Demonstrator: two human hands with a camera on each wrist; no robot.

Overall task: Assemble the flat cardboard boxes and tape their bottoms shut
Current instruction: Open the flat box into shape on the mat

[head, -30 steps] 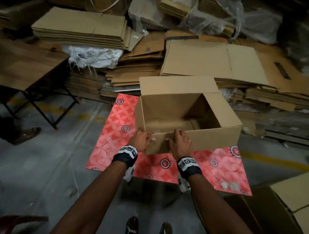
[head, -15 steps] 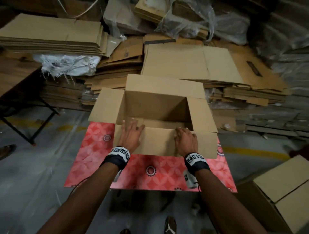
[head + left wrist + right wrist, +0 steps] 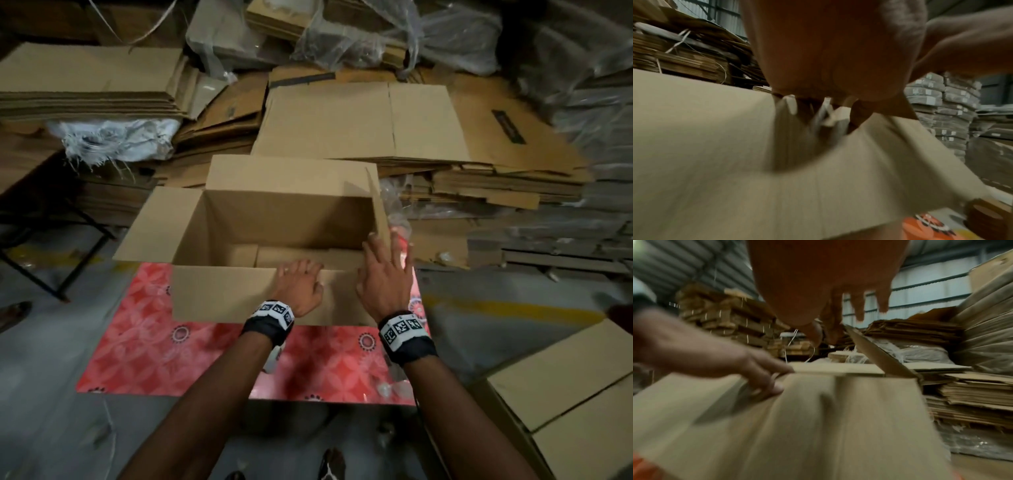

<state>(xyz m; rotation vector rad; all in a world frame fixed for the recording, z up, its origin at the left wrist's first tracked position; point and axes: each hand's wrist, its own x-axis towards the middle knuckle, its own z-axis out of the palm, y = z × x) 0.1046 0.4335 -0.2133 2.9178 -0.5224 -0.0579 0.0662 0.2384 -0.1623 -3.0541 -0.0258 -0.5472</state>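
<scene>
Warehouse floor, cardboard stacks (image 3: pixel 359 123) behind. Our box (image 3: pixel 267 219) now sits square on the red mat (image 3: pixel 144 342); left hand (image 3: pixel 298 287) hooks its near wall, right hand (image 3: pixel 387 274) has opened, lifting the side flap (image 3: pixel 378 205) upright.

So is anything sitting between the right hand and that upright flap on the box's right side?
Nothing visible. The right hand is open, its fingers already at the upright flap. The left hand grips the box's near wall.
</scene>
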